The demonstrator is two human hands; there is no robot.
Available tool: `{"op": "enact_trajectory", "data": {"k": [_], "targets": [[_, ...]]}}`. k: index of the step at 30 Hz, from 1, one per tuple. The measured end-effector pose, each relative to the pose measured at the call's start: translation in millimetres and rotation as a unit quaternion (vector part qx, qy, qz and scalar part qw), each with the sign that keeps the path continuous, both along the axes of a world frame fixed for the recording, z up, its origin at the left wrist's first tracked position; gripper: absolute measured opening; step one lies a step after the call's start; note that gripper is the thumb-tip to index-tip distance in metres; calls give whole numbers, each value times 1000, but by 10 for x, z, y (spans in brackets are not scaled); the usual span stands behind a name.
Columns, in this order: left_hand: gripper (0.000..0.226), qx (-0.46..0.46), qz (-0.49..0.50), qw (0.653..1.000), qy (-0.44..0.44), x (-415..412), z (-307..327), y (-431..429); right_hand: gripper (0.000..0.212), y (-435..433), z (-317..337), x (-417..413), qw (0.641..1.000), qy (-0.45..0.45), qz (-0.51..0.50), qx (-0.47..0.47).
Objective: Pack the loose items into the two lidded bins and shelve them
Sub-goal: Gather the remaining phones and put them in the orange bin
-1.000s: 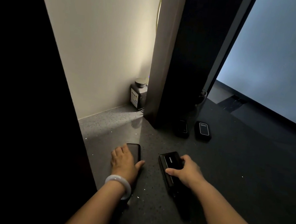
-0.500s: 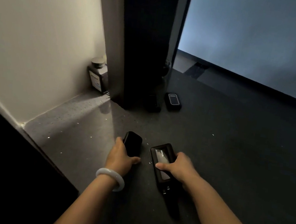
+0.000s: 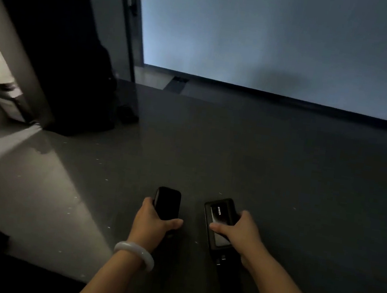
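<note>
Looking from the head view, each hand grips one dark device over the bench. The left hand (image 3: 152, 224) is wrapped round a plain black pack (image 3: 167, 203), thumb across its near end. The right hand (image 3: 242, 236) clasps a longer power bank (image 3: 218, 221). Neither bin shows, nor any shelf. More small dark items (image 3: 126, 114) seem to lie far ahead-left, blurred. Packing looks barely begun; binning, lidding and shelving remain.

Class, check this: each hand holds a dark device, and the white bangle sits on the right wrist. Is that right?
Not quite. The head view shows the white bangle on the left wrist. Each hand does hold a dark device: left hand, right hand.
</note>
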State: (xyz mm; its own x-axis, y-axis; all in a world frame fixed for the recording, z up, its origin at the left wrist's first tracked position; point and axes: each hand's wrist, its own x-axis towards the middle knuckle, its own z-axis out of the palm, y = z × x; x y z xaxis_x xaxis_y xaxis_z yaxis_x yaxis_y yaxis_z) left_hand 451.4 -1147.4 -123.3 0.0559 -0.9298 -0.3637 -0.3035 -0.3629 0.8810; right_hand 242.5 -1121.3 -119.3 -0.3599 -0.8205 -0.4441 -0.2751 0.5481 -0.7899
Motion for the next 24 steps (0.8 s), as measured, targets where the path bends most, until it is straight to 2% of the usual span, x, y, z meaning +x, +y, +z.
{"op": "enact_trajectory", "data": {"k": [5,9,13,19,24], "targets": [[51,24,-57,995,79,-829,113,570,60,834,166,-777,997,-24,-70,-32],[52,20,-118,987,102,-1423,247,923,57,1411,410,-1258,989,-43,-122,-64],[53,15,-225,968,108,-2038,468,1204,60,1975,665,-1663,972,-28,-212,-100],[51,25,-393,906,156,-2867,732,1720,56,2959,1074,-2089,933,34,-343,-106],[50,49,-532,829,163,-3317,847,2430,58,4064,1425,-2226,885,84,-451,-77]]}}
